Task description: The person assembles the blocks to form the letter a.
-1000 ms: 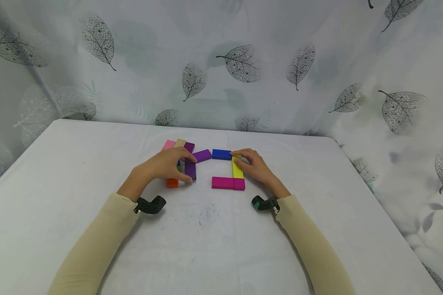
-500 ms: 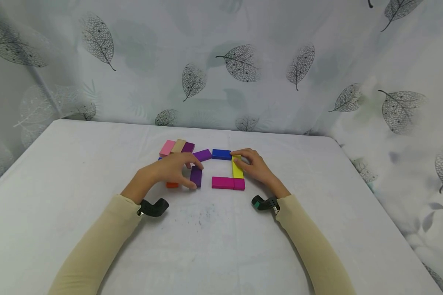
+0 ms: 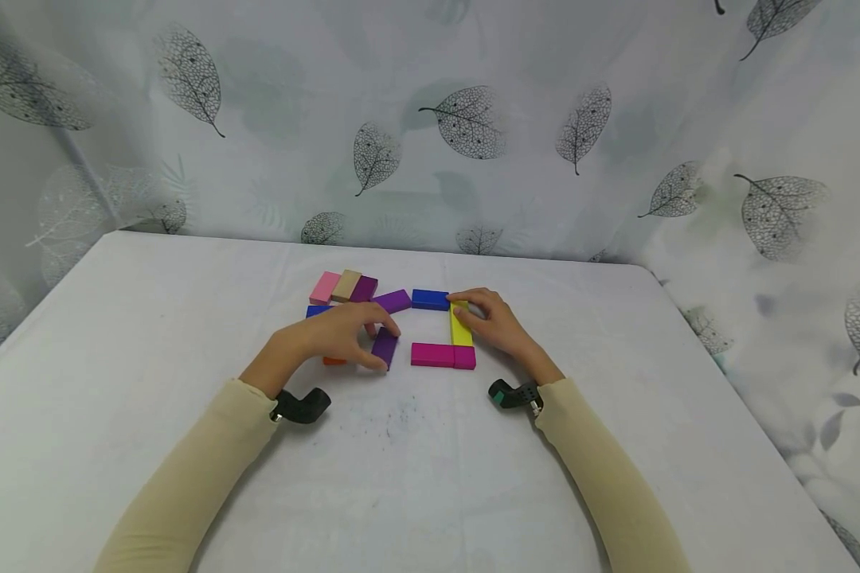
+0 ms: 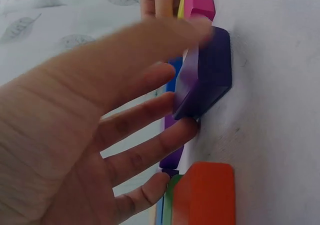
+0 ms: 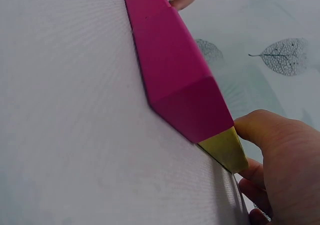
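Note:
In the head view my left hand (image 3: 333, 333) pinches a dark purple block (image 3: 385, 348) between thumb and fingers. The left wrist view shows this dark purple block (image 4: 215, 60) tilted, the thumb at its upper end and fingertips along its side. My right hand (image 3: 498, 320) holds the yellow block (image 3: 461, 326), its index fingertip by the corner of the blue block (image 3: 430, 300). A magenta block (image 3: 433, 356), with a seam near its right end, lies against the yellow one's near end. A violet block (image 3: 392, 302) lies slanted left of the blue one.
Pink (image 3: 326, 287), tan (image 3: 347, 285) and plum (image 3: 364, 289) blocks stand side by side behind my left hand. Another blue block (image 3: 318, 310) and an orange block (image 3: 334, 361) are partly covered by that hand. A leaf-patterned cloth (image 3: 272, 143) hangs behind the white table (image 3: 416, 493).
My left hand has drawn the dark purple block away from the left group, rightward and slightly nearer, and it is now turned at a slant. My right hand has stayed put.

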Tool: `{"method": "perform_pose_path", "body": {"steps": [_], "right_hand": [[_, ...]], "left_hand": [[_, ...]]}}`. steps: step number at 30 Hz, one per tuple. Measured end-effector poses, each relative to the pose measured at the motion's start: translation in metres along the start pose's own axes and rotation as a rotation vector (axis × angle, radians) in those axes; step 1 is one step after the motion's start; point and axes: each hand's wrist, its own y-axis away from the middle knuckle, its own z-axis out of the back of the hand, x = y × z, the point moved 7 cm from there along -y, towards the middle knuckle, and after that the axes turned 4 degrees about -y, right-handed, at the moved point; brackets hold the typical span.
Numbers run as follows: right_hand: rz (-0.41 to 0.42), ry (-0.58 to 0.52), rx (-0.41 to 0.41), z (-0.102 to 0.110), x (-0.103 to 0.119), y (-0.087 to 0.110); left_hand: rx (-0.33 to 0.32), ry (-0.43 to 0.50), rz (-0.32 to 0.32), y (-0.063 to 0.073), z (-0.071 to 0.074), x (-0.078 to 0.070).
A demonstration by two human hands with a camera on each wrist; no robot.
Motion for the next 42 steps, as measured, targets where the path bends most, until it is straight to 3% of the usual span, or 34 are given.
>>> {"method": "perform_pose_path", "body": {"steps": [14, 25, 31, 42], "right_hand": [[0.008, 0.005, -0.005, 0.0015, 0.0026, 0.0005], [0.026, 0.001, -0.002, 0.0014, 0.0031, 0.0009], [0.028, 0.001, 0.000, 0.0012, 0.0038, 0.0003], [0.032, 0.002, 0.005, 0.0010, 0.0030, -0.0005]], "left_hand": [[-0.054, 0.010, 0.057, -0.0044, -0.0021, 0.0011], [-0.043, 0.080, 0.025, -0.0039, 0.0000, 0.0001], [-0.030, 0.068, -0.004, -0.0020, 0.0018, -0.0017], [-0.011, 0.052, 0.012, -0.0004, 0.0029, 0.0019]]}}
